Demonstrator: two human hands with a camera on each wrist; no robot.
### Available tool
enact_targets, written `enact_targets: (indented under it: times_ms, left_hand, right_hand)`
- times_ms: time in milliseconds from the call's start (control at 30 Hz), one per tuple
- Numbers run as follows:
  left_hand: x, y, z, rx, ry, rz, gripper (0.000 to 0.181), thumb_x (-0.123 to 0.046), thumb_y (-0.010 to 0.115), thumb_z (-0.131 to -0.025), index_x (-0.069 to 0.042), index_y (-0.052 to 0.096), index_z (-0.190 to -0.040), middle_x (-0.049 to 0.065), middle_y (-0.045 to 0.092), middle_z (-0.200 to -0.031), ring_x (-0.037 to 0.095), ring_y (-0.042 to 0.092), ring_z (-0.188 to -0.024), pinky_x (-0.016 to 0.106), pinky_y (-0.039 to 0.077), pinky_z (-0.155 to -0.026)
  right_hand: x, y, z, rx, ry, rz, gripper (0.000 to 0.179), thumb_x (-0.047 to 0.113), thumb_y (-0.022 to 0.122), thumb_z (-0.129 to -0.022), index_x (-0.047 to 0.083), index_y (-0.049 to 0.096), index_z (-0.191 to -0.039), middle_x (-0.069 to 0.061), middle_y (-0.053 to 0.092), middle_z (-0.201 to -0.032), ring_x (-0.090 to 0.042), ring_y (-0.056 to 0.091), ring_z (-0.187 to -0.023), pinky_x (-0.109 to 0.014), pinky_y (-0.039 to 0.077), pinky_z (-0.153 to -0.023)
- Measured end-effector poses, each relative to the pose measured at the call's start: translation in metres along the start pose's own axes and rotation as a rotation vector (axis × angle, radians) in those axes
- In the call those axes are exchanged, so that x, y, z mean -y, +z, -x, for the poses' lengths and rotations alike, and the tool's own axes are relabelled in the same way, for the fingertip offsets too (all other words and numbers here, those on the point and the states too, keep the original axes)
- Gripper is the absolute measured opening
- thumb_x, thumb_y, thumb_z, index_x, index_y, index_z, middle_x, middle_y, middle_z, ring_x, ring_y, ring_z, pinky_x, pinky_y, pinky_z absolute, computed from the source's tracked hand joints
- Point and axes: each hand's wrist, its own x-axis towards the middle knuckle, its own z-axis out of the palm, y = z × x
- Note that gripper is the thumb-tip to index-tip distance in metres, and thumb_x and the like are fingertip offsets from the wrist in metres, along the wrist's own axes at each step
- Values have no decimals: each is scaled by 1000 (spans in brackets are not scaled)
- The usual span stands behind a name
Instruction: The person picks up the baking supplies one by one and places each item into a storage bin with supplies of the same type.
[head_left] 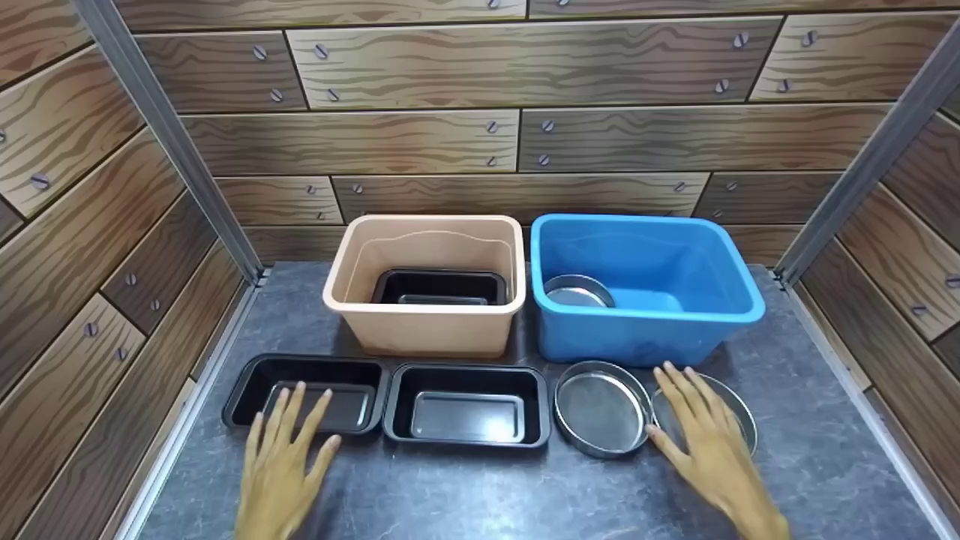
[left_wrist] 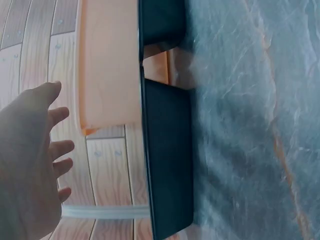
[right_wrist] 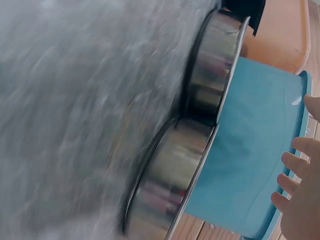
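My left hand [head_left: 279, 469], fingers spread, hovers over the near edge of a black loaf pan [head_left: 255, 390] at the left; the left wrist view shows that hand [left_wrist: 30, 155] apart from the pan's side [left_wrist: 167, 160]. A second black loaf pan [head_left: 469, 416] lies beside it. On the right, my other hand [head_left: 709, 450] is held with straight fingers above a round metal cake pan [head_left: 739, 405], partly hiding it. Another round cake pan [head_left: 600, 412] sits just left of that one. Neither hand holds anything.
Behind the loaf pans stands a peach bin [head_left: 427, 330] with a black loaf pan [head_left: 442, 283] inside. Next to it, a blue bin [head_left: 622, 337] contains a round cake pan [head_left: 576, 292]. Wood-patterned walls [head_left: 480, 75] and metal rails [head_left: 176, 157] enclose the grey tabletop [head_left: 465, 495].
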Motion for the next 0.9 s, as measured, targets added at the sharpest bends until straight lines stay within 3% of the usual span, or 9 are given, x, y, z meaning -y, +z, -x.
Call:
enact_targets:
  times_ms: [100, 267, 333, 533, 600, 767, 833, 900]
  left_hand:
    - [3, -4, 3, -12, -24, 19, 64, -38, 63, -101, -29, 42, -160, 10, 32, -168, 27, 19, -158, 44, 0, -130]
    - [8, -9, 8, -24, -79, 55, 61, -35, 65, -100, -26, 47, -157, 12, 36, -166, 33, 30, -153, 42, 3, -130]
    - [10, -10, 10, -17, -113, 78, 60, -34, 66, -100, -26, 48, -156, 13, 37, -165, 36, 33, -151, 47, 10, -130]
    - [15, -13, 16, 27, -210, 156, 59, -35, 66, -102, -28, 47, -157, 15, 36, -165, 44, 36, -147, 71, 29, -113]
    - [16, -14, 17, 36, -240, 161, 58, -35, 64, -103, -27, 46, -158, 16, 36, -165, 46, 37, -146, 74, 31, -110]
    - [19, -17, 23, 56, -332, 179, 56, -37, 60, -105, -23, 47, -157, 18, 36, -164, 48, 38, -144, 78, 32, -106]
    - [20, -17, 27, 54, -370, 204, 55, -36, 61, -104, -20, 49, -155, 18, 37, -163, 49, 38, -143, 77, 32, -107]
    - [21, -18, 30, 56, -406, 222, 55, -36, 62, -104, -19, 49, -155, 19, 37, -163, 51, 38, -142, 76, 32, -108]
  right_hand:
    - [6, 4, -1, -19, 10, -45, 81, 23, 81, -87, 13, 44, -159, -9, 44, -162, -37, 36, -147, -60, 33, -115]
    - [17, 12, -2, -6, 63, -172, 80, 20, 78, -91, 13, 40, -161, -10, 40, -164, -38, 33, -148, -58, 21, -125]
    - [21, 15, -3, -4, 91, -231, 78, 19, 76, -93, 14, 39, -161, -9, 39, -165, -38, 31, -149, -60, 17, -126]
    - [33, 20, -16, -14, 125, -355, 77, 17, 77, -93, 18, 41, -161, -5, 39, -165, -32, 30, -150, -70, 24, -117]
    - [37, 21, -20, -20, 126, -393, 77, 16, 76, -93, 20, 41, -161, -5, 40, -165, -27, 30, -151, -62, 23, -121]
    - [47, 29, -29, -31, 105, -468, 75, 12, 76, -93, 19, 43, -160, -5, 43, -163, -25, 33, -149, -29, 17, -124]
    - [51, 32, -33, -13, 115, -515, 74, 11, 75, -94, 18, 43, -160, -3, 43, -163, -24, 34, -149, -34, 19, -124]
    - [55, 33, -36, 18, 146, -570, 73, 13, 73, -96, 23, 42, -161, 1, 42, -163, -20, 34, -148, -47, 23, -123]
